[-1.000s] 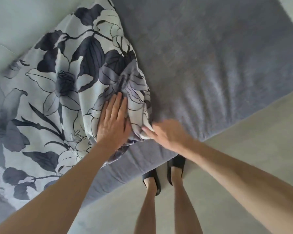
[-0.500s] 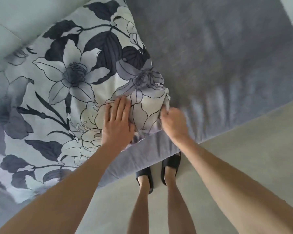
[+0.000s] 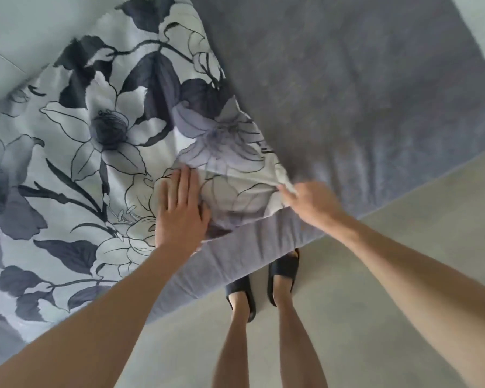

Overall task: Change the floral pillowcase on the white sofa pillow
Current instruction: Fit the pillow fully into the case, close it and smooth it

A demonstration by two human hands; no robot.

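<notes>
Blue-grey cloth covers the sofa seat (image 3: 361, 88), and everything here is told from that seat. On the left part of the seat lies the pillow (image 3: 76, 152), a big soft one in a pale pillowcase (image 3: 140, 79) with dark leaves and white flowers drawn on it. The pillow fills most of the left side of the seat, and its near corner sits right at the seat's front edge. The left hand (image 3: 179, 211) lies flat on top of the pillow near that corner. Its fingers (image 3: 184, 183) are straight and close together, and they press down on the cloth without gripping anything. Just right of it, the pillowcase is bunched up and wrinkled into a lump. The right hand (image 3: 311, 203) is at the very tip of that corner, right above the seat's front edge. Its fingers are curled, and they pinch a small fold of the pillowcase cloth, which is pulled tight toward the hand. To the right of the pillow the seat is bare grey cloth. Below the seat's front edge is the pale floor (image 3: 403, 247). Two feet in dark sandals (image 3: 283, 271) stand on the floor, toes close against the seat's front.
</notes>
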